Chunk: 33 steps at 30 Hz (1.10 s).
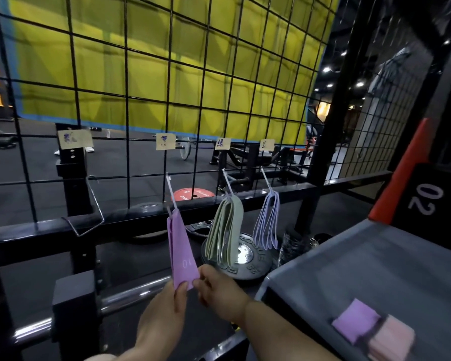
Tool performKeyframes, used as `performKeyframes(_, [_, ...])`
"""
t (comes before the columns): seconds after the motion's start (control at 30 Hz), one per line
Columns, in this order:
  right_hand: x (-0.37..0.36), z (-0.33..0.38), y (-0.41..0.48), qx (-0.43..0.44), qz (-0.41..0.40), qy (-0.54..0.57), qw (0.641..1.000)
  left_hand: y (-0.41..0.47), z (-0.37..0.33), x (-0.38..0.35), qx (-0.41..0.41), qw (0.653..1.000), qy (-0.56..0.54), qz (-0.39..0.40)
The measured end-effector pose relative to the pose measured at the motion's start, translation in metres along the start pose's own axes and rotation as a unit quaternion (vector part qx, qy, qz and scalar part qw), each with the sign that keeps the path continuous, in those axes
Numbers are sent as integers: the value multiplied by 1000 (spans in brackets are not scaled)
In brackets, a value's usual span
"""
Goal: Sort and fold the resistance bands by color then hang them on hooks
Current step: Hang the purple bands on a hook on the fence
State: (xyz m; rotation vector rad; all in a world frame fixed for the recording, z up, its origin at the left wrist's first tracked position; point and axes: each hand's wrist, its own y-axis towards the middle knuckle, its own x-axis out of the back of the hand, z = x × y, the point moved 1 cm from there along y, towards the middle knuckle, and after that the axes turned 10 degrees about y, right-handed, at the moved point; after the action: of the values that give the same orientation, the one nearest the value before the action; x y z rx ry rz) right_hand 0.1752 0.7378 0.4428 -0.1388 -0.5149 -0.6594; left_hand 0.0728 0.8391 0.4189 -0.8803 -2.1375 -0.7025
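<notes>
Purple band [179, 246] hangs from its hook [172, 190]; your left hand [164, 311] and right hand [219, 295] pinch its lower end, likely to straighten the fold.

Both hands pinching bottom of purple band [181, 252], left hand [167, 308] at lower edge, right hand [219, 290] beside it. Band hanging from white hook [172, 190] on black wire grid [146, 100]. Green bands [225, 230] dangling from next hook, pale blue bands [267, 221] beyond. Paper labels [165, 142] clipped above hooks. Folded purple [356, 325] and pink bands [391, 342] lying on grey bench [362, 261] at right. Weight plate [245, 256] sitting on floor behind.
</notes>
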Motion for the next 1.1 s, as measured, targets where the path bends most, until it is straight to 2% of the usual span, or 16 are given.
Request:
performKeyframes(0.2, [-3,-5,-2,21,-22,-35,999,-18,-6,-4,47,986,-158,-30])
performKeyframes(0.37, [3,-13,-1,25,-34,-38,998,-16,-4,-10,44,978,-195,-55])
performKeyframes(0.53, [17,-29,-11,-4,-48,-34,998,-14,6,-26,18,985,-169,13])
performKeyframes(0.7, [54,-46,-35,-68,-77,-40,994,-13,-11,-58,33,987,-133,85])
performKeyframes(0.87, [103,-69,-72,-152,-142,-115,971,-1,-62,-90,-72,984,-69,150])
performKeyframes(1.03, [153,-105,-120,-228,-238,-150,932,-2,-110,-134,-128,959,-66,244])
performKeyframes(1.1, [172,-116,-138,-237,-281,-157,917,-5,-128,-148,-167,944,-31,282])
